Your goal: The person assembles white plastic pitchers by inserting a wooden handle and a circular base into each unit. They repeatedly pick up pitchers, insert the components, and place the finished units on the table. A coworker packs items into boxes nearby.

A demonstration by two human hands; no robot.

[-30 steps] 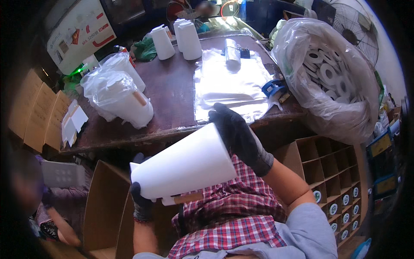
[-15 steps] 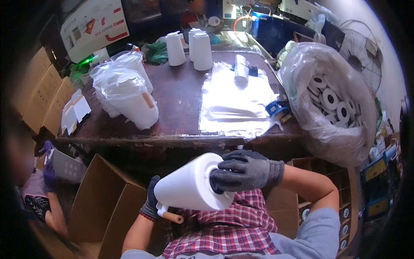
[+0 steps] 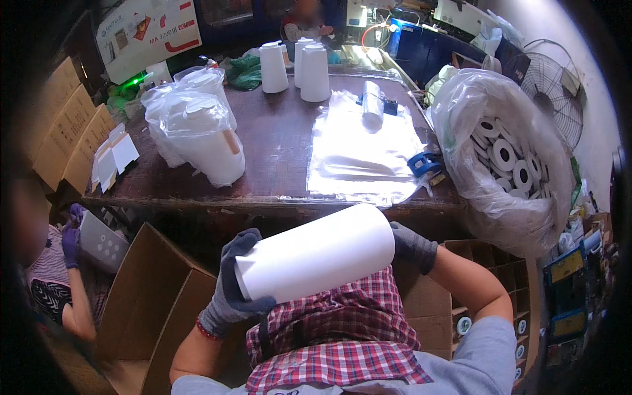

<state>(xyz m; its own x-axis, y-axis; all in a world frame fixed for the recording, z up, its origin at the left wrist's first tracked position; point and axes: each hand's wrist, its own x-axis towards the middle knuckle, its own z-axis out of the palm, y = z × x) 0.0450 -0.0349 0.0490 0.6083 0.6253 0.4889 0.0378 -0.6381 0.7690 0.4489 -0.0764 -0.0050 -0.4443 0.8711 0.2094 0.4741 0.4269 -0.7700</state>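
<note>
A white, tapered thermos jug (image 3: 322, 253) lies nearly level in front of me, its narrow top toward the left and its wide base toward the right. My left hand (image 3: 240, 276), in a grey and black glove, is wrapped around the narrow end, thumb above and fingers below. At the wide base my right hand (image 3: 413, 247), gloved the same way, grips the jug; its fingers are hidden behind the base. The jug's handle is out of sight.
On the dark table (image 3: 276, 145) stand white jugs (image 3: 315, 74), bagged jugs (image 3: 210, 141), and a stack of clear plastic bags (image 3: 362, 155). A plastic sack of white rings (image 3: 503, 155) is at right. Open cartons (image 3: 151, 309) flank me; a co-worker's gloved hand (image 3: 71, 247) is at left.
The jug has rolled, so its base opening and handle no longer show. My right hand has gone from inside the base to behind its edge; the left now shows around the top.
</note>
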